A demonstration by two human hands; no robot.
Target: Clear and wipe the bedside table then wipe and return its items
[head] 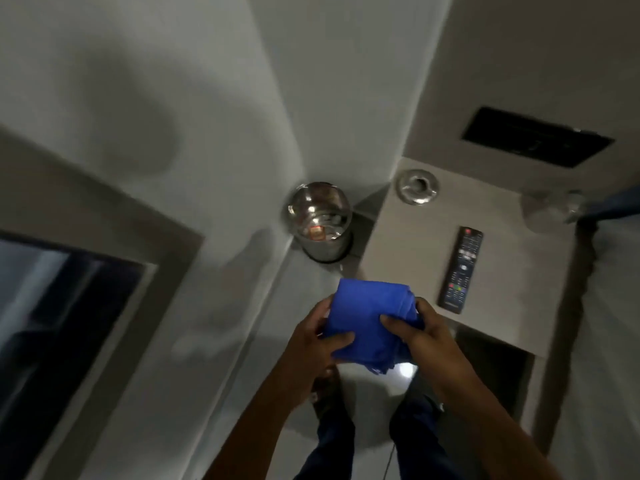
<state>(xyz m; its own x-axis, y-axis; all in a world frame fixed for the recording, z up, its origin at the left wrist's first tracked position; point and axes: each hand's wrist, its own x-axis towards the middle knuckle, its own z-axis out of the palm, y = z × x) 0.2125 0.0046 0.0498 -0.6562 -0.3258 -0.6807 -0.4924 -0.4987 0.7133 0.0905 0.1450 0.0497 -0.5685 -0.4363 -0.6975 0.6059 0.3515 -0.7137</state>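
A folded blue cloth (pixel 370 317) is held in front of me by both hands. My left hand (pixel 317 337) grips its left side and my right hand (pixel 422 332) grips its right side. To the right stands the beige bedside table (pixel 512 271). On its top lie a black remote control (pixel 462 270), a shiny metal ashtray (pixel 417 186) at the far corner, and a blurred clear plastic bottle (pixel 550 209) near the bed. The cloth is held over the floor, just left of the table's near corner.
A steel waste bin (pixel 320 220) with rubbish inside stands in the wall corner left of the table. A dark switch panel (pixel 536 136) is set in the wall above the table. The bed (pixel 609 306) borders the table's right side. A dark window (pixel 52 323) is at left.
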